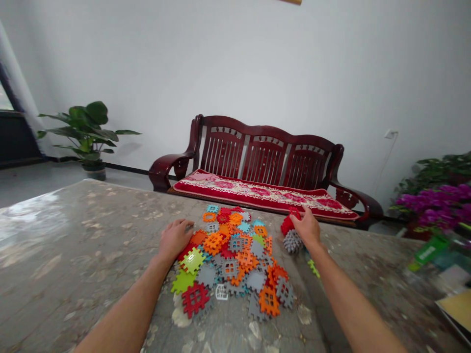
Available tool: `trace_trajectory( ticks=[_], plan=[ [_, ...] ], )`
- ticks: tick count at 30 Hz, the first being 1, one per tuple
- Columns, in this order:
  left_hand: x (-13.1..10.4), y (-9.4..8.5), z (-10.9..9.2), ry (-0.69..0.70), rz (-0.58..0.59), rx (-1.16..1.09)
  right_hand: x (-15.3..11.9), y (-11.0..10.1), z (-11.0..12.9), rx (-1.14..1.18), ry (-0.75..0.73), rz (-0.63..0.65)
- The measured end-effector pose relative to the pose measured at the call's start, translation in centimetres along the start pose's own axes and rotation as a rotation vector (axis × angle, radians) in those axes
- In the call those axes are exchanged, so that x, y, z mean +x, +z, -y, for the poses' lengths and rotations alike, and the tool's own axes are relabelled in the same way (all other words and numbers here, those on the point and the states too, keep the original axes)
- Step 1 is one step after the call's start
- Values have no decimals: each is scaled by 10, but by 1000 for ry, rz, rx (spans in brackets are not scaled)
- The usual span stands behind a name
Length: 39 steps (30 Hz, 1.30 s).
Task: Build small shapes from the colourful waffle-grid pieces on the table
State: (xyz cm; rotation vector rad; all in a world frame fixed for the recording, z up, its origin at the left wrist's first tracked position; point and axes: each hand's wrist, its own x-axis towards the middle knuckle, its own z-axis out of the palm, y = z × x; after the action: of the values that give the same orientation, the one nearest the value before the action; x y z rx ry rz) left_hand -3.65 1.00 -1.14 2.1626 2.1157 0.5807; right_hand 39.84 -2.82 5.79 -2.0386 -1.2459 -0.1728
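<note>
Flat notched plastic pieces in red, orange, grey, green and blue lie in a loose pile on the table, among them a green piece (pixel 192 260), a dark red one (pixel 195 299) and an orange one (pixel 269 300). My left hand (pixel 176 239) rests at the pile's left edge, beside red and orange pieces; its fingertips are too unclear to read. Right of the pile, my right hand (pixel 306 226) has its fingers on a red block of pieces (pixel 290 220). A grey block (pixel 293 241) sits just below that red one, with a green piece (pixel 313 268) near my right forearm.
Behind the patterned table (pixel 73 255) stands a dark wooden bench (pixel 263 152) with a red patterned cover (pixel 257 191). A potted plant (pixel 88 130) is at the back left. Purple flowers (pixel 434 206), a green box (pixel 430 251) and a yellow item (pixel 456 311) are at the right.
</note>
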Motion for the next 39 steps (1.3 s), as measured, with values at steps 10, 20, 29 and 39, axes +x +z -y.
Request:
trace_trajectory(
  ticks=[10, 20, 29, 39],
  plan=[
    [1, 0, 1, 8, -3, 24, 10, -6, -9, -151, 66, 101],
    [0, 1, 0, 11, -10, 6, -61, 2, 14, 336, -186, 70],
    [0, 0, -3, 84, 48, 18, -133, 15, 8, 432, -144, 260],
    [1, 3, 0, 124, 53, 12, -139, 26, -4, 741, 76, 318]
  ],
)
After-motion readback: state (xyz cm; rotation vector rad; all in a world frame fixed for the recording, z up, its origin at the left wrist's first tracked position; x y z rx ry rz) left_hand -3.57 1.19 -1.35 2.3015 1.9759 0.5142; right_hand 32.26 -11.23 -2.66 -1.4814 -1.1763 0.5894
